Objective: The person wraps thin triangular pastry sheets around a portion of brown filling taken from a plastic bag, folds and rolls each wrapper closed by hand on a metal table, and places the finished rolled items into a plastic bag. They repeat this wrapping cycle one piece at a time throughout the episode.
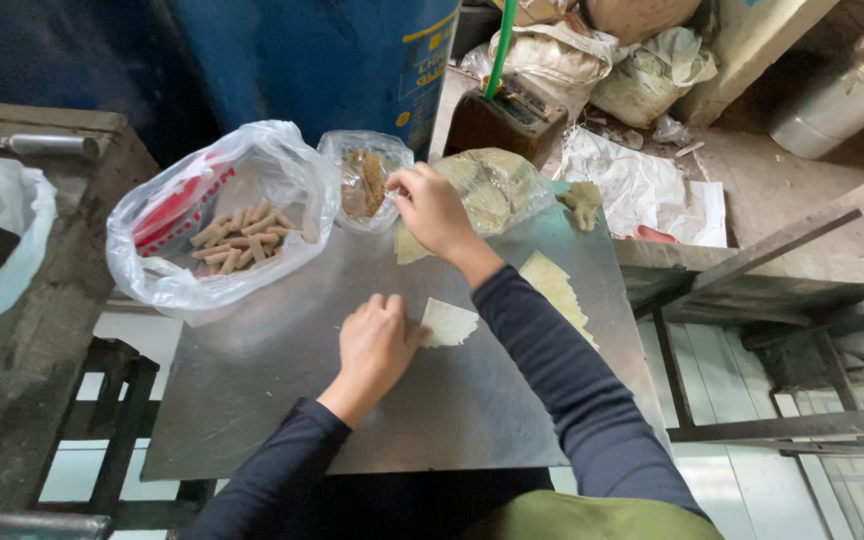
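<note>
My left hand (376, 343) rests on the steel table (282, 400) and pinches the edge of a pale square wrapper (449, 322). My right hand (431, 208) reaches forward, fingers bunched at the mouth of a small clear bag of brown filling (362, 182). To its left, a large white plastic bag (182, 225) lies open with several rolled brown sticks (244, 240) inside. A clear bag of pale wrappers (497, 188) sits behind my right wrist. More loose wrappers (558, 285) lie to the right of my forearm.
A blue drum (322, 60) stands behind the table. A dark box with a green rod (507, 115) and several sacks (642, 85) crowd the back right. A rusty metal frame (752, 290) adjoins on the right, a worn bench (22, 330) on the left.
</note>
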`<state>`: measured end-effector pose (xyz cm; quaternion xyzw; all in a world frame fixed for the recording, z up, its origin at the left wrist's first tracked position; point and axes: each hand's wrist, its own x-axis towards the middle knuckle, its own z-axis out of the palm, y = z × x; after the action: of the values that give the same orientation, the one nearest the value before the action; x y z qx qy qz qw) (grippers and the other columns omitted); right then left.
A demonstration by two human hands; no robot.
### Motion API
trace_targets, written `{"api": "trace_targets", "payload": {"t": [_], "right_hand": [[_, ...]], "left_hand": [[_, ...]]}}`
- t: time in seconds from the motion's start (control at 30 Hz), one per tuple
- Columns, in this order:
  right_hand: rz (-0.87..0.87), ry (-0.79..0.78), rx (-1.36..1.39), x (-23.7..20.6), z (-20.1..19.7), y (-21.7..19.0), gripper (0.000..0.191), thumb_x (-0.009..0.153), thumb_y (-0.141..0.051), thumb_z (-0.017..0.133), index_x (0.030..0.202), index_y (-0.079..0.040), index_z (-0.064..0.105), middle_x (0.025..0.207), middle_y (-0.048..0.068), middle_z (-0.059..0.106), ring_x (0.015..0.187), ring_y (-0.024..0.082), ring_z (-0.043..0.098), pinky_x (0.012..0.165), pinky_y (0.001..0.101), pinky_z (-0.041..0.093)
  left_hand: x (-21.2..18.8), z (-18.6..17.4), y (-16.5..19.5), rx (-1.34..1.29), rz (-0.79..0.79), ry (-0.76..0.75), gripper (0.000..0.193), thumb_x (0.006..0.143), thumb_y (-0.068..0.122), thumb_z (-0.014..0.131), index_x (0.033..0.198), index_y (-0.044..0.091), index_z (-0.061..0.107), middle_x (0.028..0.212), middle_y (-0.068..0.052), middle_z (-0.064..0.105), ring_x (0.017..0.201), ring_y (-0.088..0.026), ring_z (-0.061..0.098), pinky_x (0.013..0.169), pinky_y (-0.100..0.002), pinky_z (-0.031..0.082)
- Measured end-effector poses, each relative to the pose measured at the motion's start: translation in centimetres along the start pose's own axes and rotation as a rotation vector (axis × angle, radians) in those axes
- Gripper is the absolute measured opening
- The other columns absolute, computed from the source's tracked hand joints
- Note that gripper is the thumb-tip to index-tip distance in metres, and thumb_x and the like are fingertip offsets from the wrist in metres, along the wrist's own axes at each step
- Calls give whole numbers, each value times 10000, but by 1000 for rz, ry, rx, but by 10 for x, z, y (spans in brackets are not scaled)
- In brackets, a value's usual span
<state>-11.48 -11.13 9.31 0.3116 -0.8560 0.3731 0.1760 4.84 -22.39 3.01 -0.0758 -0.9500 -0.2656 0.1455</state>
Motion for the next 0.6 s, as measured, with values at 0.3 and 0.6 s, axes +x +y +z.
{"api": "trace_targets", "payload": {"t": [0.3, 0.6], "right_hand": [[-179, -226, -509, 59, 54, 14, 41, 847, -111, 687, 847, -119, 727, 925, 132, 676, 960, 357, 677, 801, 481, 540], [-25, 31, -74, 74, 59, 7, 141, 926, -78, 625, 1003, -73, 743, 902, 151, 743, 861, 338, 714, 733, 420, 553]], "left_hand": [[-4, 13, -3, -166, 40, -36, 284, 729, 307, 839, 801, 104, 653, 839, -98, 651, 848, -327, 661, 728, -458, 475], [-1, 19, -6, -423, -33, -99, 171, 904, 188, 730, 959, 65, 626, 917, -103, 687, 887, -342, 682, 755, -443, 516]]}}
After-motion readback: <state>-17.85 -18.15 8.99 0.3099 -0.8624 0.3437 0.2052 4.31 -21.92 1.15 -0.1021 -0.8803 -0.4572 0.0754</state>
